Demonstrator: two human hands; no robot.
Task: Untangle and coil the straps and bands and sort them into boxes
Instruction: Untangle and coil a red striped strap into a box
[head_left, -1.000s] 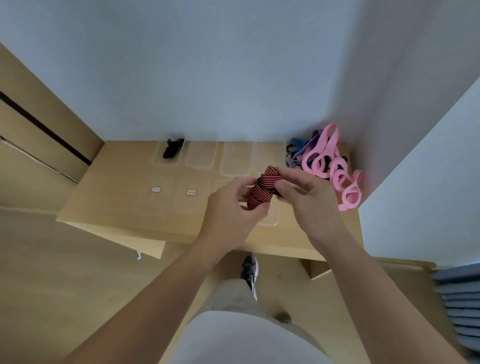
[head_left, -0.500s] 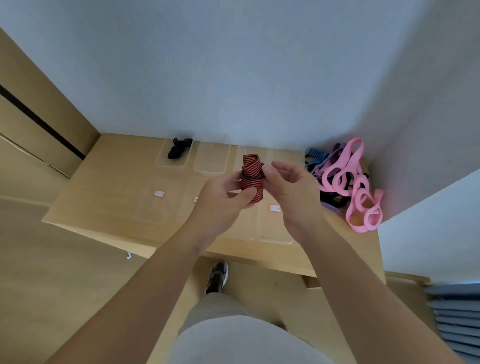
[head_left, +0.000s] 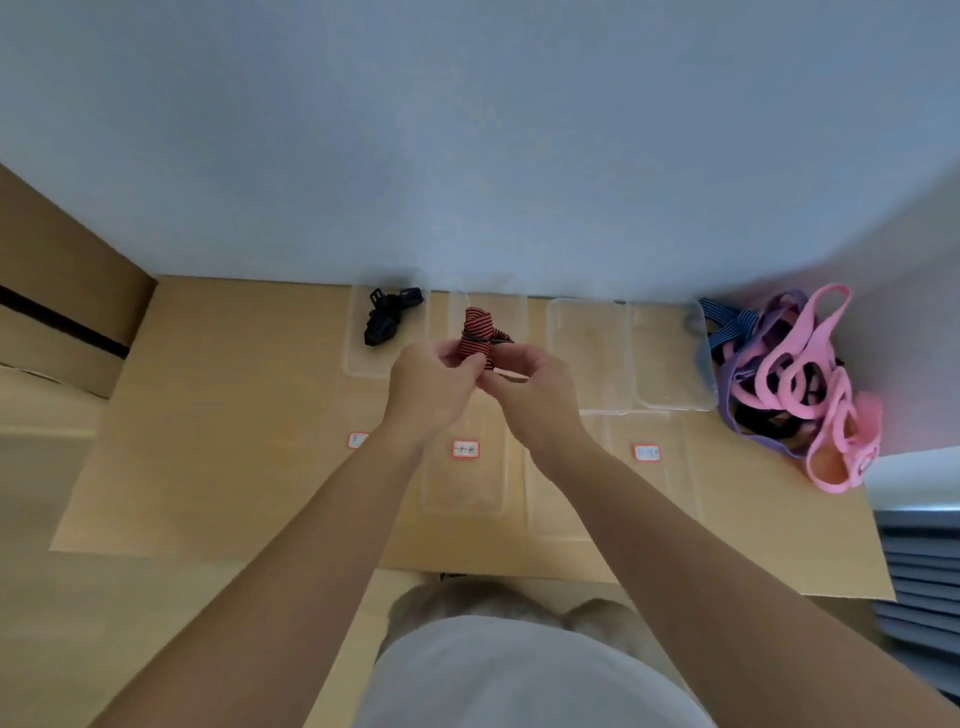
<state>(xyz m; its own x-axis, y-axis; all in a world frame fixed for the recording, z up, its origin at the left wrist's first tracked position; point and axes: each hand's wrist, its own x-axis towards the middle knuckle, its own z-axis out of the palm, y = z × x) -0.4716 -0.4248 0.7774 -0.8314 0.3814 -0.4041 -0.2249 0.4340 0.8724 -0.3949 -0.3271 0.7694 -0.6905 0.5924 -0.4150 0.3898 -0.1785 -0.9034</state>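
A coiled red-and-black striped strap (head_left: 477, 332) is held between both hands over the second clear box (head_left: 488, 304) in the back row. My left hand (head_left: 434, 387) grips its lower left side. My right hand (head_left: 530, 387) pinches it from the right. A black buckled strap (head_left: 387, 314) lies in the leftmost clear box (head_left: 358, 358). A tangled pile of pink bands (head_left: 810, 384), with purple and blue-striped straps among them, sits at the table's right end.
Two more clear boxes (head_left: 631, 358) stand in the back row, right of my hands. Clear lids with red-framed labels (head_left: 647, 452) lie in the front row on the wooden table (head_left: 218, 415). A wall runs behind it.
Both hands moved forward and left with the striped coil, from over the front row to the second back-row box. The view shifted closer to the table.
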